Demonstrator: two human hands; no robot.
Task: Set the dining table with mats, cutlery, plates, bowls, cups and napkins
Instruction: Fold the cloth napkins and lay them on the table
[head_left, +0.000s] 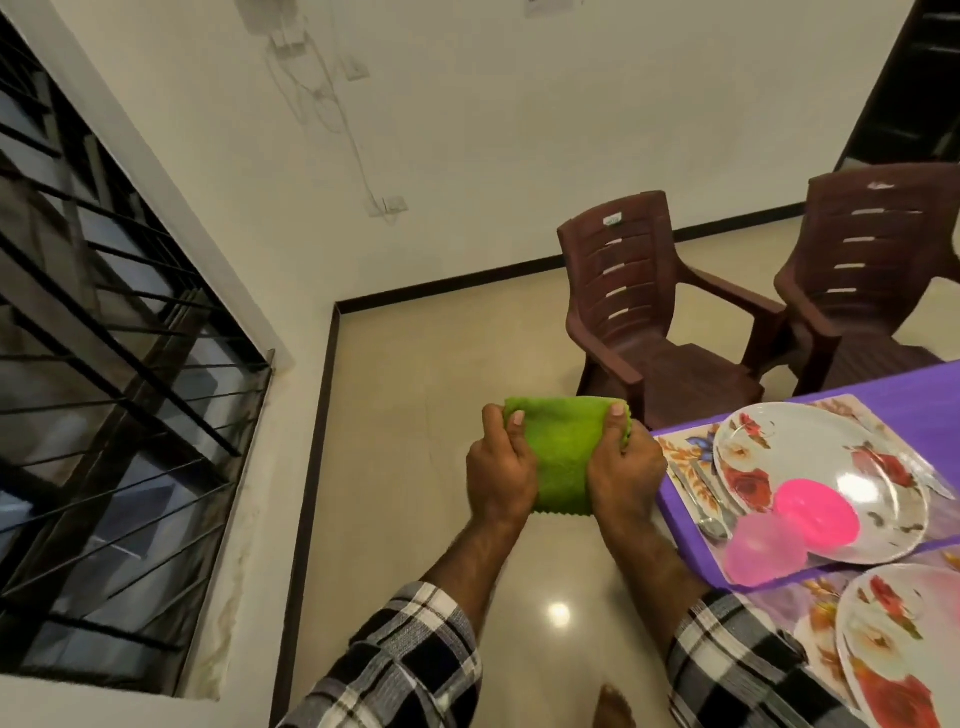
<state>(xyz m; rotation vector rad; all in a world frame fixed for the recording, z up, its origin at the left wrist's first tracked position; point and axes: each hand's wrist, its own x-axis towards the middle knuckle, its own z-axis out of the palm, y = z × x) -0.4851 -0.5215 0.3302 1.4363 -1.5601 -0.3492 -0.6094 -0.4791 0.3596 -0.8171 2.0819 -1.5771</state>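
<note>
A folded green napkin (563, 457) hangs in the air over the floor, left of the table corner. My left hand (501, 467) grips its left edge and my right hand (623, 470) grips its right edge, thumbs on top. On the purple table (930, 400) lies a floral mat (685, 452) with a floral plate (810, 447), a pink bowl (818, 512) on the plate and a pale pink cup (763, 551) beside it. Cutlery (701, 493) lies on the mat left of the plate. A second floral plate (904, 639) sits at the lower right.
Two brown plastic chairs (649, 312) (872, 270) stand beyond the table. A barred window (104, 364) fills the left wall. Tiled floor (415, 467) lies beneath my hands.
</note>
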